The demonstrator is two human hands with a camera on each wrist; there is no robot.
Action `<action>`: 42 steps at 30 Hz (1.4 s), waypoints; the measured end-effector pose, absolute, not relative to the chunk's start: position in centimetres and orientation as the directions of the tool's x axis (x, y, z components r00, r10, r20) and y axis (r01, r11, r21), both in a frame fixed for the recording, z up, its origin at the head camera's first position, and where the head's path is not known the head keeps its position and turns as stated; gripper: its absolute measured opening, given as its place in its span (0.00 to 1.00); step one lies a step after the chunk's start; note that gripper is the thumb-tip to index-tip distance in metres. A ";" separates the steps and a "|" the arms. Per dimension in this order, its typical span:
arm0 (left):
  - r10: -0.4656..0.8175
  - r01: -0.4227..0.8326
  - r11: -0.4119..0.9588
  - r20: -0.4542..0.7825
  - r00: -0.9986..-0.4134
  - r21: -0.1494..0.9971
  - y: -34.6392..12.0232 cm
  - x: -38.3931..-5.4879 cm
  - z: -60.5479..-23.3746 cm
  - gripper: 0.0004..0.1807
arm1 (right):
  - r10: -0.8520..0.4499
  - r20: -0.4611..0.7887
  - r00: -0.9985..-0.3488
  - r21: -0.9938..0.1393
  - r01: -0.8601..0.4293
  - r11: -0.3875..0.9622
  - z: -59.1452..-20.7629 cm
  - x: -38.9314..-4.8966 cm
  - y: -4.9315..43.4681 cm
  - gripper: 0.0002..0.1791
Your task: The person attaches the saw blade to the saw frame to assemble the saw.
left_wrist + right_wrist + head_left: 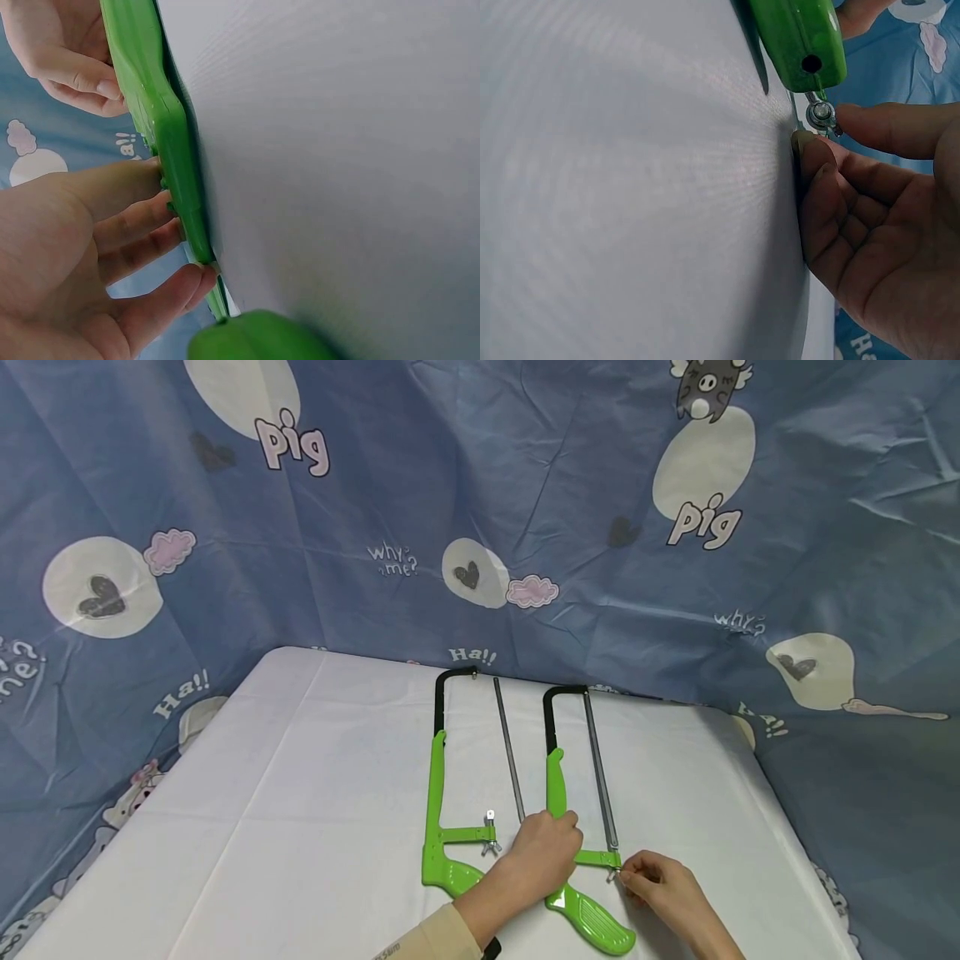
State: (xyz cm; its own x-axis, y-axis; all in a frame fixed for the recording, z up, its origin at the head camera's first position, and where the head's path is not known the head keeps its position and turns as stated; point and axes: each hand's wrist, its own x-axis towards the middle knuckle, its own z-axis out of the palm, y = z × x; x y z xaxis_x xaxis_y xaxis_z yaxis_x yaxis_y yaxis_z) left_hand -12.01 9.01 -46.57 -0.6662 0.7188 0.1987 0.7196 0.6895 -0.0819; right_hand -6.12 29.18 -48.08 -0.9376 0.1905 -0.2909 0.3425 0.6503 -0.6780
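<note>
Two green hacksaws with black front frames lie on the white table. My left hand (542, 853) holds the right hacksaw (556, 787) by its frame, just above the handle; in the left wrist view its fingers and thumb are around the green edge. A grey blade (600, 768) spans that saw from its black front end to the green lower arm. At that arm's end my right hand (666, 887) pinches the silver wing nut (822, 114), thumb on one side and curled fingers close below. The wing nut lies just beyond the handle's butt in the right wrist view.
The left hacksaw (432, 810) lies alongside with no blade across it, its own wing nut (491, 848) on its lower arm. Between the saws lies a loose blade (508, 747), its near end hidden by my left hand. A blue printed cloth (360, 610) hangs behind the table.
</note>
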 end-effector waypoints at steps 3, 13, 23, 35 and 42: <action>0.716 0.720 0.691 0.199 -0.669 -0.070 9.0 -12.1 -46.5 0.07 | 0.190 -0.289 -0.938 -0.684 0.341 0.645 -48.1 -6.1 29.2 0.07; 0.719 0.724 0.688 0.180 -0.671 -0.050 8.9 -12.1 -46.4 0.07 | 0.210 -0.279 -0.937 -0.684 0.348 0.642 -48.2 -6.2 29.2 0.04; 0.717 0.720 0.691 0.179 -0.673 -0.061 9.0 -12.1 -46.4 0.07 | 0.223 -0.250 -0.942 -0.679 0.335 0.653 -48.2 -6.1 28.9 0.02; 0.718 0.718 0.691 0.186 -0.670 -0.080 9.0 -12.1 -46.8 0.09 | 0.215 -0.235 -0.948 -0.654 0.318 0.686 -48.4 -6.1 28.6 0.03; 0.717 0.721 0.690 0.187 -0.671 -0.064 9.1 -12.2 -46.9 0.09 | 0.203 -0.219 -0.954 -0.643 0.298 0.705 -48.4 -6.1 28.7 0.03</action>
State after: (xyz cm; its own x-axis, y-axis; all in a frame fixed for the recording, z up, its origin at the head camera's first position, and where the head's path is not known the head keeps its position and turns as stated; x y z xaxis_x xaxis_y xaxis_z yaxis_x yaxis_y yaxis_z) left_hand -12.20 9.08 -46.91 -0.6710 0.7175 0.1870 0.7205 0.6905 -0.0638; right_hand -6.15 28.67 -48.43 -0.9544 0.2027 -0.2193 0.2977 0.7054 -0.6433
